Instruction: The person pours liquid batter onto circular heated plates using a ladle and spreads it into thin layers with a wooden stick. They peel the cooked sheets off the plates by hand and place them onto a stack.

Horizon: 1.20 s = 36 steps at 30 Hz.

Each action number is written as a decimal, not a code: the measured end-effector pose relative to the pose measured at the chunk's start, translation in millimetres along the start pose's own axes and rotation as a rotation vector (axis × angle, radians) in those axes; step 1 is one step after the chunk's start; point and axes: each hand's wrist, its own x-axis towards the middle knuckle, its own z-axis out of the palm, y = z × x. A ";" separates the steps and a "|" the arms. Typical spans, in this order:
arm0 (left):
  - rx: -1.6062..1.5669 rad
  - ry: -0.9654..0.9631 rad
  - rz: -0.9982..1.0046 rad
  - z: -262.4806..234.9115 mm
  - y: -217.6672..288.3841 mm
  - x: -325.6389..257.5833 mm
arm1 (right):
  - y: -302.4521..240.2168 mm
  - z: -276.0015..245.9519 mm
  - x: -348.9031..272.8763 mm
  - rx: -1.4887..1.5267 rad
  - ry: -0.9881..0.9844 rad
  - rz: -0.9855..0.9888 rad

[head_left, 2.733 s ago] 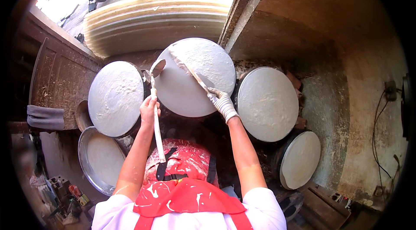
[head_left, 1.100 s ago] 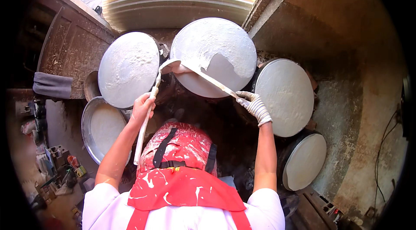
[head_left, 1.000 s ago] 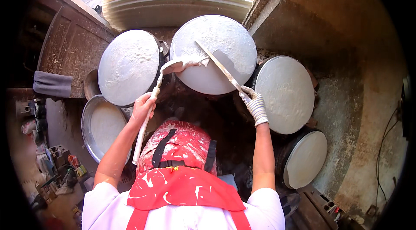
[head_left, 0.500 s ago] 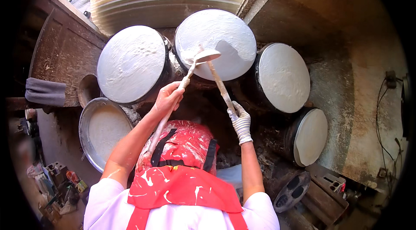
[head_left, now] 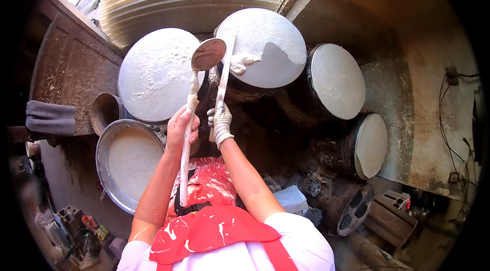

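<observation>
My bare left hand [head_left: 178, 130] is closed round the handle of a ladle [head_left: 209, 54]. Its round bowl is tilted over the right edge of the left round griddle [head_left: 153, 77], which is coated white. In my right hand [head_left: 221, 123], wearing a striped work glove, is a long flat wooden spatula [head_left: 225, 74] pointing away from me. Its far end reaches the left side of the middle round griddle [head_left: 278, 61]. White coating covers much of that griddle, a smooth grey patch shows toward its right, and a lump of white batter [head_left: 242, 62] lies at its near left edge.
A metal basin [head_left: 104, 171] of pale batter stands at my left, beside a metal cylinder [head_left: 105, 112]. Two more white-topped griddles, the nearer one [head_left: 371, 147] and the farther one [head_left: 337, 81], curve round my right. A grey cloth [head_left: 50, 117] hangs at the left.
My right hand has swung left with the spatula, next to my left hand. The ladle has moved left and turned, off the middle griddle. Batter is now bunched at that griddle's near left edge.
</observation>
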 end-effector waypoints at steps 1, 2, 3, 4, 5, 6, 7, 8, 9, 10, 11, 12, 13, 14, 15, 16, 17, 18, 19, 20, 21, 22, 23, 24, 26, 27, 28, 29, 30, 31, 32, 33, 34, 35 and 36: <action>-0.009 0.001 -0.011 -4.8 -1.0 -1.4 | 3.0 -18.7 -8.1 -0.023 0.025 -0.042; -0.036 -0.004 -0.007 -8.2 -1.4 -2.4 | 4.6 -37.4 -16.7 -0.031 0.028 -0.088; -0.042 0.000 -0.021 -10.9 -2.5 -2.2 | 5.5 -53.6 -23.2 -0.009 0.014 -0.059; -0.035 0.000 -0.045 -12.2 -2.7 -2.2 | 2.7 -68.8 -30.1 0.034 -0.015 -0.065; -0.039 -0.009 -0.053 -13.2 -2.7 -0.9 | -2.9 -83.4 -37.5 0.079 -0.071 -0.050; -0.041 -0.019 -0.059 -13.2 -2.5 0.6 | -12.9 -96.1 -44.0 0.106 -0.105 -0.011; -0.033 -0.027 -0.066 -12.3 -3.1 2.0 | -27.2 -110.2 -51.7 0.030 0.016 0.008; -0.025 -0.039 -0.078 -11.5 -3.1 2.8 | -41.6 -120.2 -59.7 -0.007 0.010 0.035; -0.020 -0.051 -0.085 -10.0 -3.8 4.0 | -59.0 -126.8 -65.1 0.058 0.051 0.038; -0.023 -0.055 -0.090 -8.3 -5.1 4.4 | -69.0 -125.7 -70.6 0.132 0.093 0.058; -0.018 -0.063 -0.104 -6.1 -6.6 4.8 | -75.3 -117.2 -70.2 -0.031 0.221 -0.051; -0.019 -0.061 -0.112 -3.5 -8.5 4.7 | -76.7 -108.8 -71.5 0.025 0.134 -0.144; -0.030 -0.065 -0.112 -1.3 -9.9 4.4 | -73.3 -97.6 -69.8 -0.074 0.022 -0.150; -0.013 -0.051 -0.130 1.3 -11.4 4.0 | -63.2 -83.7 -66.4 -0.159 -0.090 -0.149; -0.010 -0.042 -0.139 3.5 -13.5 2.7 | -52.1 -74.8 -63.1 -0.179 -0.204 -0.102; -0.007 -0.034 -0.146 5.5 -14.7 1.9 | -42.7 -73.1 -59.8 -0.237 -0.174 -0.053; -0.007 -0.070 -0.118 6.5 -16.3 0.9 | -34.6 -78.7 -57.5 -0.262 -0.074 -0.021; 0.014 -0.051 -0.127 7.6 -16.6 2.2 | -30.1 -89.7 -57.2 -0.256 -0.022 -0.002; 0.019 -0.045 -0.133 7.8 -18.3 1.1 | -30.1 -108.7 -59.0 -0.246 0.020 -0.010; 0.008 -0.041 -0.130 8.5 -19.5 2.1 | -35.7 -127.5 -60.0 -0.254 0.050 -0.031; -0.002 -0.031 -0.134 9.6 -21.8 3.6 | -45.1 -146.2 -62.3 -0.253 0.026 0.029; 0.006 -0.025 -0.142 10.8 -24.2 5.1 | -56.3 -161.9 -65.3 -0.209 -0.040 -0.025; -0.001 -0.017 -0.143 12.9 -27.0 6.3 | -71.0 -174.1 -67.0 -0.228 -0.014 0.008; -0.018 -0.018 -0.136 15.1 -30.5 6.7 | -86.4 -184.0 -68.3 -0.203 -0.113 0.012; -0.033 0.014 -0.161 21.3 -36.5 5.8 | -116.4 -197.9 -67.8 -0.226 -0.069 0.059; -0.039 0.025 -0.170 25.1 -39.2 4.7 | -128.4 -203.0 -67.5 -0.263 0.000 0.011; -0.060 0.024 -0.165 29.1 -42.0 3.3 | -137.6 -206.3 -66.9 -0.303 0.088 -0.005; -0.068 0.032 -0.187 33.6 -45.4 1.9 | -143.0 -208.9 -65.8 -0.276 0.015 -0.032; -0.093 0.030 -0.195 38.1 -49.0 0.3 | -147.5 -211.8 -65.0 -0.271 0.079 -0.131; -0.129 0.026 -0.192 42.4 -52.6 -0.9 | -150.4 -215.4 -63.0 -0.245 0.058 -0.159; -0.134 0.019 -0.201 46.9 -56.3 -1.5 | -150.7 -218.5 -62.8 -0.300 -0.039 -0.137; -0.146 0.012 -0.203 50.9 -59.9 -2.8 | -153.3 -222.1 -60.8 -0.394 -0.117 -0.032; -0.159 -0.019 -0.196 54.5 -62.5 -3.5 | -154.4 -224.4 -60.5 -0.451 -0.266 0.030; -0.174 -0.015 -0.203 57.4 -64.4 -4.0 | -155.6 -225.7 -59.4 -0.449 -0.213 0.039; -0.170 0.004 -0.206 59.9 -66.0 -3.5 | -157.6 -227.0 -59.3 -0.425 -0.063 0.019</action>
